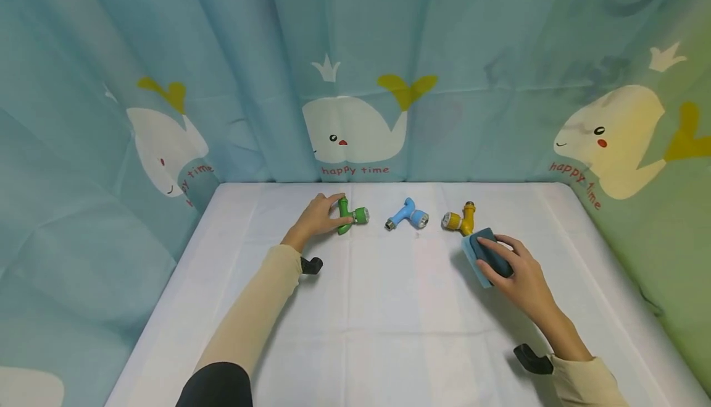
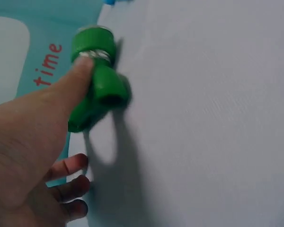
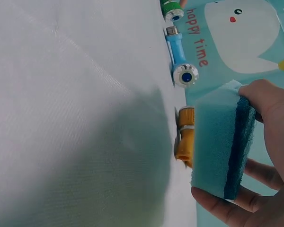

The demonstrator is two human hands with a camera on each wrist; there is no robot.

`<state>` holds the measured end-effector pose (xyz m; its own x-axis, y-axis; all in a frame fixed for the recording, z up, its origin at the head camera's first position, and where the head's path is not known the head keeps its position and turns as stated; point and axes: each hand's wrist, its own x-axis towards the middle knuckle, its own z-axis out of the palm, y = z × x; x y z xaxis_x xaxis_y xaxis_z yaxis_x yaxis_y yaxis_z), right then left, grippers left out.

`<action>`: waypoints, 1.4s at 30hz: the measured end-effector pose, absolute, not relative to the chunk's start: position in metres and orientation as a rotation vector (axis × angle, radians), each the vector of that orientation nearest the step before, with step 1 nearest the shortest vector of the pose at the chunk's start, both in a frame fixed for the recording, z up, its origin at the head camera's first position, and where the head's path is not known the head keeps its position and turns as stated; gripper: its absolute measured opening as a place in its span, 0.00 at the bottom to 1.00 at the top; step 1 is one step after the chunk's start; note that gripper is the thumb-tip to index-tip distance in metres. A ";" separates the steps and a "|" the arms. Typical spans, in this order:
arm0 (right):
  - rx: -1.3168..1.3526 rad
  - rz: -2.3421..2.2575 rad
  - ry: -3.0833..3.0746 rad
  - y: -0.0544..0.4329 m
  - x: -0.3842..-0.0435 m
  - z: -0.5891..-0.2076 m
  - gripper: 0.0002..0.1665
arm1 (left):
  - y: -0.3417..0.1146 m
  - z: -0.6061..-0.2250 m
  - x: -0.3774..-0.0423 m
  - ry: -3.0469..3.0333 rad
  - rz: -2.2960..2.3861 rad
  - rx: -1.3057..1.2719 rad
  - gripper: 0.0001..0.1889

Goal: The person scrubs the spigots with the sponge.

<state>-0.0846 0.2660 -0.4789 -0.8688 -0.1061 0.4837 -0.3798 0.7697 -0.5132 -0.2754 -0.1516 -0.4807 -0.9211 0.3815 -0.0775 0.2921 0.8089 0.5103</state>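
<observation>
On the left of the white table, my left hand pinches a green tap between thumb and fingers. In the left wrist view the thumb lies along the green tap, and the other fingers are partly hidden. My right hand grips a two-tone blue sponge above the table, its light side facing left. In the right wrist view the sponge partly covers a yellow tap. That yellow tap lies just beyond the sponge in the head view.
A light blue tap lies between the green and yellow ones, near the table's back edge. Behind the white table hangs a blue-green curtain printed with whales. Black wrist mounts stick out near both sleeves.
</observation>
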 end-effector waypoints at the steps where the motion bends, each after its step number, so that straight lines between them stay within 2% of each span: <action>1: 0.370 0.863 -2.530 0.267 -0.085 -0.479 0.30 | -0.152 -0.481 -0.276 2.826 0.706 0.533 0.42; 15: 0.390 0.876 -2.538 0.282 -0.094 -0.475 0.30 | -0.157 -0.487 -0.270 2.867 0.760 0.547 0.42; 27: 0.258 0.840 -2.602 0.329 -0.149 -0.463 0.27 | -0.172 -0.470 -0.253 2.925 0.912 0.640 0.41; 36: 0.112 0.767 -2.814 0.360 -0.185 -0.477 0.31 | -0.182 -0.466 -0.227 2.949 1.020 0.714 0.40; 42: 0.005 0.665 -2.902 0.372 -0.196 -0.485 0.34 | -0.182 -0.464 -0.217 2.960 1.035 0.733 0.40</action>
<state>-0.1961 0.3718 -0.4850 -0.9865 0.0333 0.1601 -0.0398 0.9008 -0.4323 -0.2171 -0.1823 -0.4644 -0.8936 0.3924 0.2181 0.4428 0.6904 0.5721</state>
